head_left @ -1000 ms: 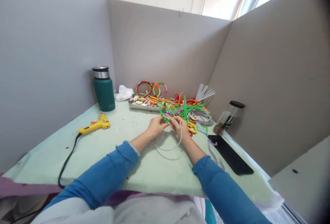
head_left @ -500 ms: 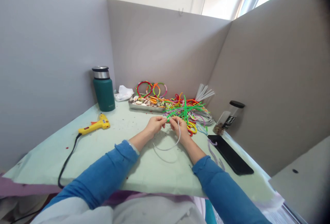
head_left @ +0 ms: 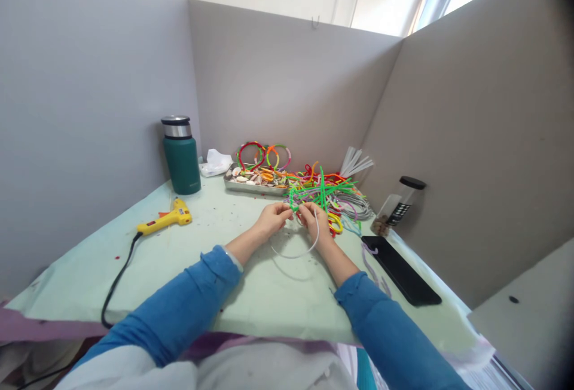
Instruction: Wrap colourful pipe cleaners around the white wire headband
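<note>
Over the middle of the table, my left hand (head_left: 273,219) and my right hand (head_left: 314,222) are close together, fingertips pinched. Between them is a green pipe cleaner (head_left: 293,200), bent and rising a little above the fingertips. A thin white headband hoop (head_left: 296,256) curves down toward me from my right hand, its free end hanging below my left hand. Where the pipe cleaner meets the hoop is mostly hidden by my fingers. My left fingers close on the pipe cleaner, my right fingers on the hoop close beside it.
Behind my hands lie a pile of coloured pipe cleaners (head_left: 341,188) and a metal tray (head_left: 251,187) of shells, with wrapped hoops (head_left: 252,145) behind. To the left are a yellow glue gun (head_left: 165,218) and green bottle (head_left: 182,165); to the right, a black phone (head_left: 401,270) and tilted jar (head_left: 401,201).
My hands have shifted slightly to the right, with the hoop moving along. More of the green pipe cleaner now stands up above my fingertips.
</note>
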A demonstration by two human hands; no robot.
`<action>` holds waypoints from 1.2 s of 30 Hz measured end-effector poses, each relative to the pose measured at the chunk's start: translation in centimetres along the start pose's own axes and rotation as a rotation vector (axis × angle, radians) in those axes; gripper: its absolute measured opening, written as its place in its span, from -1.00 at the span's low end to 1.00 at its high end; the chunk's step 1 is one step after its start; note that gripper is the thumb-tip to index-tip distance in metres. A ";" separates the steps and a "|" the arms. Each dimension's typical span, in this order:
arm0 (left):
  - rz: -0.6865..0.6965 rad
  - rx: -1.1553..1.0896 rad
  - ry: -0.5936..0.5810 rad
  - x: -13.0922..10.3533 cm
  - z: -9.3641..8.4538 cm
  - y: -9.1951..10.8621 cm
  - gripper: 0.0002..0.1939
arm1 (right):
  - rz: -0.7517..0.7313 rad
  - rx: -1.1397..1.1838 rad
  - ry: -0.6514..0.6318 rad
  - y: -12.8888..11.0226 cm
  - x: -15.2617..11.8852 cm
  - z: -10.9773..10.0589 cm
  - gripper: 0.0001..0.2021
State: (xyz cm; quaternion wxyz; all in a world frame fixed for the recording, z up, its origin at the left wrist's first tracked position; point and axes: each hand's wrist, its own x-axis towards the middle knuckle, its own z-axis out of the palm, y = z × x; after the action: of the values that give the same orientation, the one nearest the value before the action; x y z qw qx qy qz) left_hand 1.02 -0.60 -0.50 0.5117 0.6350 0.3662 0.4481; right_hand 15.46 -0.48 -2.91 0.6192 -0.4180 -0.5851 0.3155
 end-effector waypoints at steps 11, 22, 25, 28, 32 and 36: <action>-0.106 -0.025 0.097 -0.1 -0.2 0.4 -0.70 | -0.038 -0.020 -0.065 -0.9 -0.4 0.1 -0.76; -0.137 -0.131 0.136 -0.3 -0.2 0.7 -0.73 | -0.031 -0.028 -0.072 -0.8 -0.5 0.2 -0.79; -0.037 -0.061 0.152 -0.1 -0.2 0.3 -0.73 | -0.035 -0.031 -0.071 -0.8 -0.5 0.2 -0.80; 0.035 0.039 0.174 0.3 -0.4 -0.2 -0.75 | -0.033 -0.022 -0.074 -0.8 -0.4 0.2 -0.80; 0.103 0.243 0.240 0.5 -0.5 -0.6 -0.75 | -0.026 -0.018 -0.062 -0.7 -0.3 0.2 -0.77; 0.195 0.406 0.279 0.4 -0.3 -0.6 -0.74 | -0.035 -0.039 -0.045 -0.7 -0.3 0.1 -0.76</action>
State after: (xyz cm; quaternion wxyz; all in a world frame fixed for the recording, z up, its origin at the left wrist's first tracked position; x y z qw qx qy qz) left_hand 0.81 -0.02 -1.00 0.2728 0.6891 0.4525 0.4959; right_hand 15.21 -1.00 -2.45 0.6030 -0.4124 -0.6123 0.3024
